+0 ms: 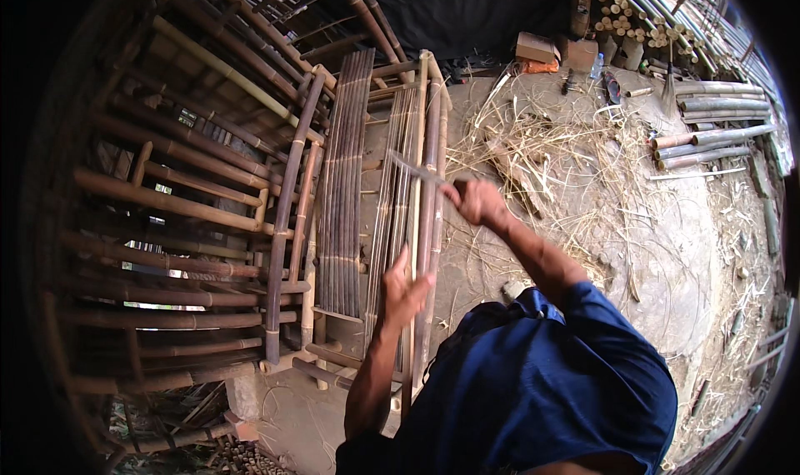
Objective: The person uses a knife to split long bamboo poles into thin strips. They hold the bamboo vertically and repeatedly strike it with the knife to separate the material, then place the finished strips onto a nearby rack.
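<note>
A bamboo bench frame (432,142) stands before me, its long poles running away from my body. Dark split-bamboo slats (340,200) lie along it in a panel, and a second, narrower group of slats (386,200) lies nearer the front poles. My right hand (481,202) grips a long-bladed knife (414,168) just right of the frame; the blade points left across the poles and the narrower slats. Lower down, my left hand (405,293) rests at the narrower slats and the front pole, its fingers stretched out and the thumb apart. Its underside is hidden.
A large bamboo rack (204,196) stands close on the left. Bamboo shavings (533,150) litter the floor at right. Farther off are cut bamboo poles (708,146), stacked pole ends (621,17), a cardboard box (537,47), a plastic bottle (597,66) and a broom (669,92).
</note>
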{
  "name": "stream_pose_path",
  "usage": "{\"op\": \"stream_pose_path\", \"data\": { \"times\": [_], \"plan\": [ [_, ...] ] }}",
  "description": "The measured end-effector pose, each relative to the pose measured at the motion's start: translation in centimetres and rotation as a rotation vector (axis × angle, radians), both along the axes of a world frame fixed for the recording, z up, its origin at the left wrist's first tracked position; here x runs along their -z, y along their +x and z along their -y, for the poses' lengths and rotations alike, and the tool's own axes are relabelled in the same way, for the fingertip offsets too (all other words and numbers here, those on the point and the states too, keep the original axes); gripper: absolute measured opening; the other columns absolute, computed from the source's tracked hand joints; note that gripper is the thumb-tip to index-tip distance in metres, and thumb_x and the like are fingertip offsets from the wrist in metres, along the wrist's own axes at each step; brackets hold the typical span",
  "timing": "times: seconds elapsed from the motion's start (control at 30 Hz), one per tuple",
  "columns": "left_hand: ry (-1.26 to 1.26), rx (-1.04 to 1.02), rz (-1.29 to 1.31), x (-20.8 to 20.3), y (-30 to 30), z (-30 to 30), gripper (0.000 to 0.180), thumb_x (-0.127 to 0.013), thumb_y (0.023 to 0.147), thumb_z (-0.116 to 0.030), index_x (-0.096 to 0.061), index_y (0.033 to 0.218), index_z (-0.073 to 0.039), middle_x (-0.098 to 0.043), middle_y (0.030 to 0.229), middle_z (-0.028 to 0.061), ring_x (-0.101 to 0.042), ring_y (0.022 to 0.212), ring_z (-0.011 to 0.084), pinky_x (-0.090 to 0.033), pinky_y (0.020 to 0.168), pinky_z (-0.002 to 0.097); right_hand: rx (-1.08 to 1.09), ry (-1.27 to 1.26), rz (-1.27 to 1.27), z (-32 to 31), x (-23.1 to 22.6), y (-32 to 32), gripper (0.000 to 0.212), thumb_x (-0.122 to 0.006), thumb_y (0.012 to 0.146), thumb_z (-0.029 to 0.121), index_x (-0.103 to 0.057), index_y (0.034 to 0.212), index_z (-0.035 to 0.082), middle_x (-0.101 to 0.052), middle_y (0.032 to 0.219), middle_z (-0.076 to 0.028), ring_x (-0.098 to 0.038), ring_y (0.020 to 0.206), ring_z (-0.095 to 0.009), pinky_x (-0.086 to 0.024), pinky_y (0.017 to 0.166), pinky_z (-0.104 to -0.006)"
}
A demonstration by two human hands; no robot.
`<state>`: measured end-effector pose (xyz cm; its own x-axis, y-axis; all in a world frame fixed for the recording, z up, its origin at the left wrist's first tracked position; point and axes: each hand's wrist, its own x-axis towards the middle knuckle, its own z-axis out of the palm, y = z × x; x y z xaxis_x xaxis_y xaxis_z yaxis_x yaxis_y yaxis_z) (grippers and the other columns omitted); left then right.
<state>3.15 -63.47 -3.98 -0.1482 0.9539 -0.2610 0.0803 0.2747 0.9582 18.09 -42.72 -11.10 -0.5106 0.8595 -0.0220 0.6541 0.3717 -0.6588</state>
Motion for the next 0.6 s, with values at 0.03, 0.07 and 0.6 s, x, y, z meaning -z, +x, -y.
{"op": "stream_pose_path", "data": {
  "times": [0.03,0.07,0.6],
  "plan": [
    [0.066,0.0,0.07,-0.5,0.8,1.7,0.085,-0.066,0.086,-0.006,-0.012,0.149,0.012,-0.046,0.054,-0.0037,-0.04,0.041,0.0038,-0.034,0.037,0.0212,-0.035,0.108,0.026,-2.4,0.7,0.8,0.074,-0.03,0.097,0.065,-0.07,0.083,0.005,-0.065,0.069,-0.024,-0.067,0.065,-0.039,-0.054,0.059,-0.0493],
    [0.071,0.018,0.071,-0.6,0.7,3.3,0.085,-0.065,0.086,-0.006,-0.011,0.149,0.013,-0.046,0.055,-0.0038,-0.041,0.042,0.0037,-0.034,0.037,0.0209,-0.035,0.178,0.044,-4.5,1.3,1.2,0.076,-0.03,0.096,0.068,-0.069,0.083,0.004,-0.065,0.07,-0.024,-0.068,0.068,-0.039,-0.054,0.062,-0.0507],
    [-0.049,0.121,-0.145,-1.5,-3.6,16.6,0.076,-0.069,0.086,-0.018,-0.032,0.146,0.01,-0.058,0.13,0.0175,-0.054,0.119,0.0171,-0.041,0.101,0.031,0.083,0.164,0.289,-12.7,0.8,5.2,0.062,-0.038,0.095,0.066,-0.065,0.107,0.011,-0.067,0.072,-0.012,-0.061,0.055,-0.021,-0.047,0.048,-0.0384]
  ]
}}
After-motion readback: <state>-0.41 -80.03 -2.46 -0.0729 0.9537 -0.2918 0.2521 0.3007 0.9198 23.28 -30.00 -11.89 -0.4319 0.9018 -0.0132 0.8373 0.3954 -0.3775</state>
